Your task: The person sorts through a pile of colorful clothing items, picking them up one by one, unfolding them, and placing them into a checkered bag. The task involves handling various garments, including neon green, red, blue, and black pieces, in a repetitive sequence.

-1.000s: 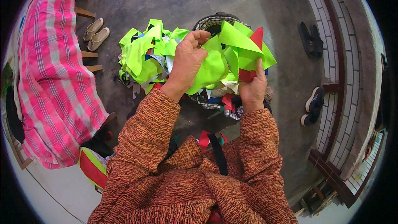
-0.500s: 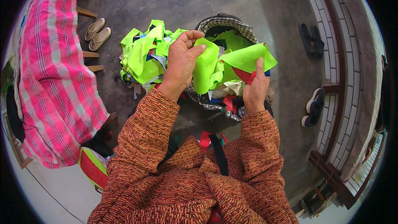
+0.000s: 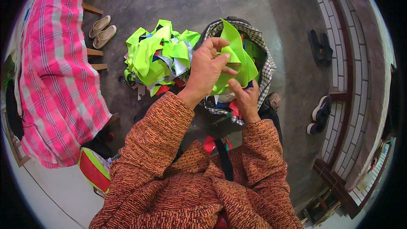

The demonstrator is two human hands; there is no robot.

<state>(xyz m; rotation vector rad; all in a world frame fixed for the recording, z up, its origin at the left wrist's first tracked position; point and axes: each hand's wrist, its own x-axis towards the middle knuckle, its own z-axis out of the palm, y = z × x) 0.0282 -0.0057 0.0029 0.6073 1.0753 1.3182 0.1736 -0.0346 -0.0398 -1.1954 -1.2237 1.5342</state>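
A bright lime-green cloth scrap (image 3: 238,61) is held up between my two hands, over a black-and-white checked bag (image 3: 268,65). My left hand (image 3: 207,70) pinches the scrap at its left edge, thumb against the bent fingers. Lower down, my right hand (image 3: 247,101) grips its bottom edge, with the thumb in front. More green, white and red scraps show inside the bag, partly hidden by the held cloth. Left of the bag lies a heap of cloth scraps (image 3: 148,59), mostly lime green with grey, red and dark bits.
At the left is a pink checked cloth (image 3: 59,76) draped over wooden-legged furniture. Beige shoes (image 3: 104,37) stand beside it. Dark slippers (image 3: 320,46) and dark shoes (image 3: 321,114) lie along the tiled wall at the right. A red scrap (image 3: 209,144) lies near my lap.
My hands have come closer together; the left moved right and the right moved slightly left. The green cloth, spread wide before, is now gathered and points upward.
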